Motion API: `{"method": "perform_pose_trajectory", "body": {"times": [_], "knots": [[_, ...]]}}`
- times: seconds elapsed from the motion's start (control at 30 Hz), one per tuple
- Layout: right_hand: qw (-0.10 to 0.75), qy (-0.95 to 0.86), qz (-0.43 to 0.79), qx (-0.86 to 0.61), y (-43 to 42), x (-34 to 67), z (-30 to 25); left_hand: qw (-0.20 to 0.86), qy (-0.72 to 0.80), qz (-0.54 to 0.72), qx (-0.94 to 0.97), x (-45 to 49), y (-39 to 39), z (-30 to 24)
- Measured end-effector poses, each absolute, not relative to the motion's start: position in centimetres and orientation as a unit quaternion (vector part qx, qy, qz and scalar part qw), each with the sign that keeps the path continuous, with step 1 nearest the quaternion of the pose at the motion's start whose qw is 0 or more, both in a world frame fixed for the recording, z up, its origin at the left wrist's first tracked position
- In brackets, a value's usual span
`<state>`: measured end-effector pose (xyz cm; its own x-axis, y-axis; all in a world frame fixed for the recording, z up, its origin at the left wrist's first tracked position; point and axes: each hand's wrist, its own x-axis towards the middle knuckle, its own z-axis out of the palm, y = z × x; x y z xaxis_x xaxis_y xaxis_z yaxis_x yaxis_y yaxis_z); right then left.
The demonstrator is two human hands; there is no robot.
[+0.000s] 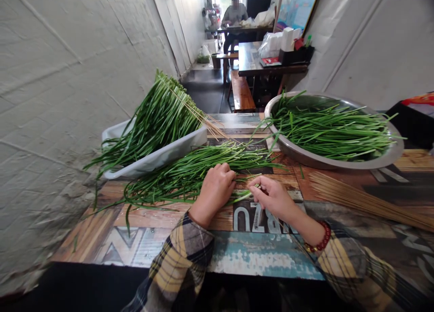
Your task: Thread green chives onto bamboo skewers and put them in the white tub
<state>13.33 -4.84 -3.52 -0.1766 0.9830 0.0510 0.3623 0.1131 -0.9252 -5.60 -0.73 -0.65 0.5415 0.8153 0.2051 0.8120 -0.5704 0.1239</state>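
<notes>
A loose heap of garlic chives [183, 172] lies across the table, pale stem ends pointing right. My left hand [217, 185] rests at the near side of this heap, its fingers curled over some chives; the fingertips are mostly hidden. Just to its right, my right hand [273, 196] pinches the pale ends of a few chives between thumb and fingers. Behind the heap, a white plastic tray [159, 156] holds a thick stack of chives [159, 113], with thin bamboo skewers [203, 115] sticking out at its right side.
A steel basin [325, 162] full of chives [335, 131] stands at the right. Nearer lies a fan of bamboo skewers [366, 199]. A white wall [61, 99] borders the left. Beyond are another table [249, 54], a bench [241, 90] and a seated person [234, 13].
</notes>
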Motion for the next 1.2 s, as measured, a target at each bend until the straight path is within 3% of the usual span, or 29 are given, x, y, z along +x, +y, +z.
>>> {"method": "perform_pose_trajectory", "body": {"times": [0.17,0.3,0.47,1.2], "knots": [[0.389,-0.637,0.413,-0.521,-4.8,13.3,-3.6,0.04,0.469,0.179,0.864,-5.3,-0.6,-0.6],[0.406,-0.626,0.419,-0.518,-4.9,13.2,-3.3,0.169,0.459,0.298,0.82,-5.1,-0.6,-0.5],[0.424,-0.62,0.423,-0.507,-4.9,13.0,-2.7,0.275,0.444,0.352,0.777,-4.4,-0.8,-0.5],[0.437,-0.595,0.45,-0.503,-4.8,13.3,-3.0,0.319,0.42,0.371,0.765,-3.8,-1.1,-0.4]]}}
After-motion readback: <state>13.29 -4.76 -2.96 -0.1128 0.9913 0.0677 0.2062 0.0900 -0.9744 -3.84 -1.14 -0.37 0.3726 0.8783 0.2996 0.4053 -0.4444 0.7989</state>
